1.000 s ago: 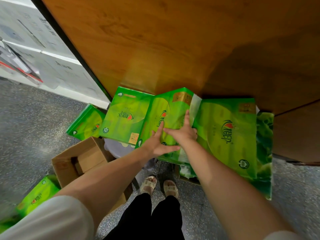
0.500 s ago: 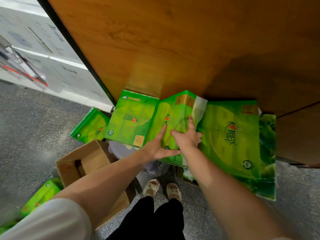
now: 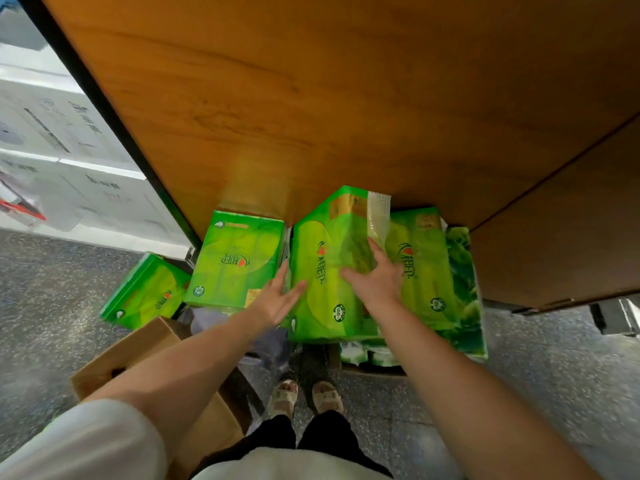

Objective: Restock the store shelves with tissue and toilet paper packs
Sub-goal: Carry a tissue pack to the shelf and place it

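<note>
Head view, looking down past a wide wooden shelf board (image 3: 346, 98) that juts out above the goods. Under its front edge stands a row of green tissue packs. The middle pack (image 3: 329, 271) is upright, tilted a little, its top corner tucked under the board and a white perforated flap showing at its upper right. The left hand (image 3: 277, 301) lies against the pack's left edge, fingers straight and spread, palm toward the wrapper. The right hand (image 3: 375, 282) is laid flat on the pack's front, fingers straight and fanned out, fingertips near the white flap; whether the thumb hooks round anything cannot be told.

Just left of the middle pack stands the left pack (image 3: 235, 261), apart from it by a narrow gap. Just right of it, touching or nearly so, is the right pack (image 3: 426, 265), partly behind the right wrist, with a leafy green wrapper (image 3: 464, 282) beyond it. A further pack (image 3: 149, 292) lies tilted on the speckled floor (image 3: 52, 289) near the board's left end.

Below the left forearm sits an open cardboard box (image 3: 131, 351). The person's sandalled feet (image 3: 304, 396) stand on the floor beneath the packs. White boxes (image 3: 69, 140) are stacked at far left.
</note>
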